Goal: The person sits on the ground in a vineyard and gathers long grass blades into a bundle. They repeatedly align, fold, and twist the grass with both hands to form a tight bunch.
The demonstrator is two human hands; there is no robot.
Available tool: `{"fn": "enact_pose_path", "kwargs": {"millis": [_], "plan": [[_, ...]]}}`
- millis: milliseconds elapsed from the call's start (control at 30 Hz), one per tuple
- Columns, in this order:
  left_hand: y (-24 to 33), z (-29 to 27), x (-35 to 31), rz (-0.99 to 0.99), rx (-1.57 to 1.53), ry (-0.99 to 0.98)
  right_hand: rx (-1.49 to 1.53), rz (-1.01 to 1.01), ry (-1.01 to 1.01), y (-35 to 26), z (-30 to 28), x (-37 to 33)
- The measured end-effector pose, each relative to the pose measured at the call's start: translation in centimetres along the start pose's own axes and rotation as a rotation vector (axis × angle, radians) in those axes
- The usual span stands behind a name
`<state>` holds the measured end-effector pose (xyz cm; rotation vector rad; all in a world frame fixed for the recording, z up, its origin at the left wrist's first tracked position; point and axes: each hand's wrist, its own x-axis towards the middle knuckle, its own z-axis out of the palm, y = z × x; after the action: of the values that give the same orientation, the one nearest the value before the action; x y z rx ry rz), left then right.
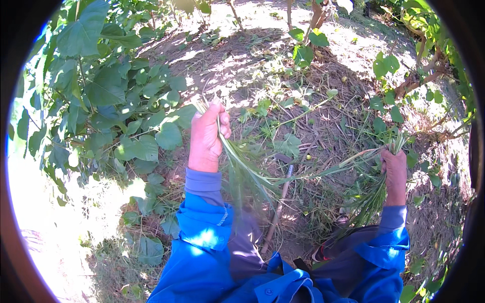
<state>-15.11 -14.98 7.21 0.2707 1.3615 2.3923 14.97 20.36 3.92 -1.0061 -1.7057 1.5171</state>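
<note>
My left hand [208,132] is raised near the middle, closed round one bunch of long green grass [237,156] whose pale ends poke out above the thumb. Over on the right, my right hand [394,169] is closed round a second bunch of grass [371,199], its blades hanging below the fist. A few long strands [323,172] stretch between the two bunches, linking them across the gap. Below these strands a tool with a wooden handle and a dark metal head [280,207] lies on the ground. The blades under my left hand are blurred.
A leafy green bush [108,96] crowds the left side. Thin trunks [317,17] rise at the back, and woody branches with leaves [419,83] reach in from the right. Dry stalks and weeds litter the soil [222,55]. A shoe [321,252] shows beside my leg.
</note>
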Motion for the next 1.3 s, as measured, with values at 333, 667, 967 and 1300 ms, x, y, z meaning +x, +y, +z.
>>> {"fn": "enact_pose_path", "kwargs": {"millis": [333, 667, 967, 1300], "plan": [[-0.1, 0.2, 0.1, -0.01, 0.039, 0.055, 0.02, -0.044, 0.041, 1.2, -2.4, 1.4], [0.1, 0.6, -0.1, 0.026, 0.082, 0.089, 0.066, -0.078, 0.179, 1.4, -3.9, 2.5], [0.1, -0.2, 0.1, 0.067, 0.02, 0.153, 0.101, -0.094, 0.206, 3.1, -5.5, 3.7], [0.2, 0.4, 0.5, 0.087, 0.038, 0.3, 0.161, -0.096, 0.237, 1.6, -5.6, 2.6]]}}
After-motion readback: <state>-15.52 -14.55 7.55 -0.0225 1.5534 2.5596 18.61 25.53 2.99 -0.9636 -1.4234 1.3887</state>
